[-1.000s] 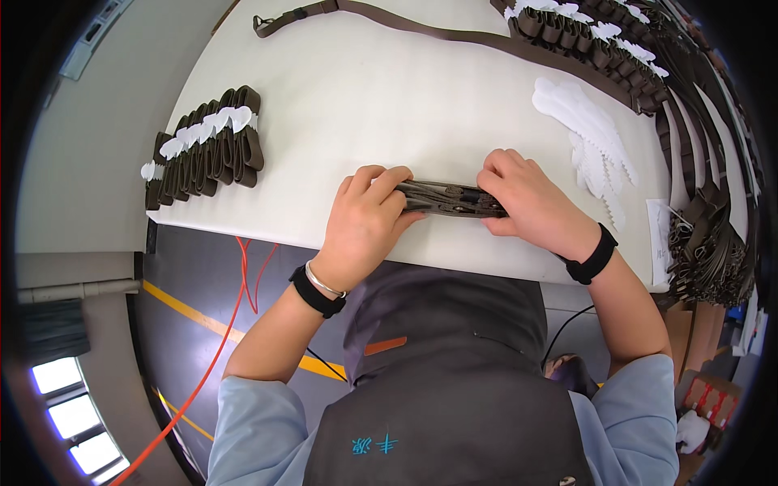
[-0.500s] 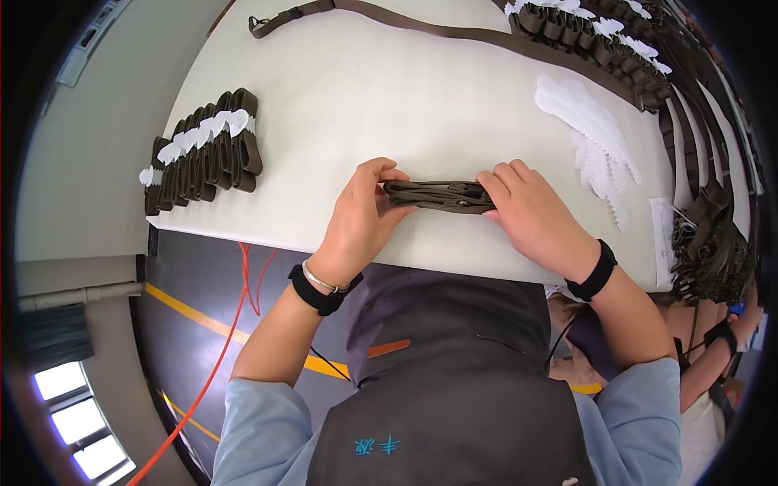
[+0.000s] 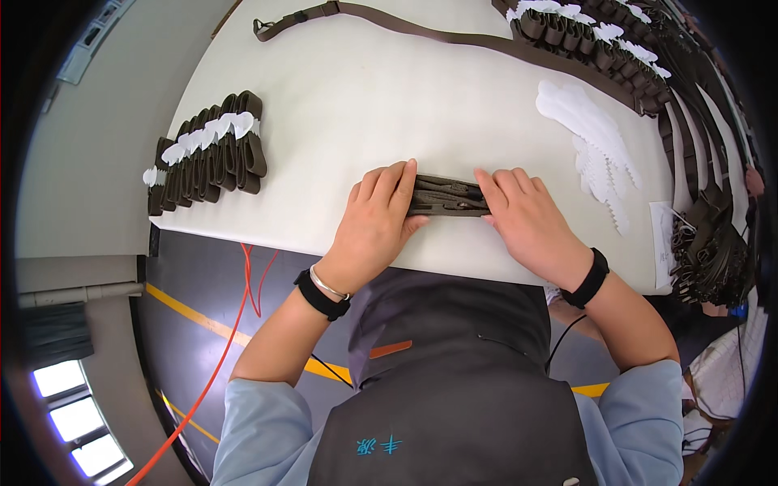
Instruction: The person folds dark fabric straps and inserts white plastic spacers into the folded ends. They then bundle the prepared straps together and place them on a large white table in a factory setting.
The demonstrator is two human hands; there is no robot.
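Note:
Between my hands, close to the table's front edge, lies a dark brown webbing strap [image 3: 448,197] folded into a flat, layered bundle. My left hand [image 3: 374,212] is closed over the bundle's left end, with the fingers on top and the thumb at its near side. At the right end, my right hand [image 3: 527,212] grips with fingers and thumb. Both palms hide the ends of the folds. Part of a dark buckle or fitting seems to show among the layers, too small to make out.
Folded brown straps with white paper bands [image 3: 212,150] stand in a row at the left. White paper bands with zigzag edges [image 3: 585,134] lie at the right. One long strap [image 3: 421,34] stretches across the back; more banded bundles [image 3: 583,36] and hanging straps [image 3: 709,235] crowd the right.
My left hand has shifted right and wrapped further over the bundle's left end, its fingers now flat on top. My right hand keeps its grip. A co-worker's arm at the lower right has moved away.

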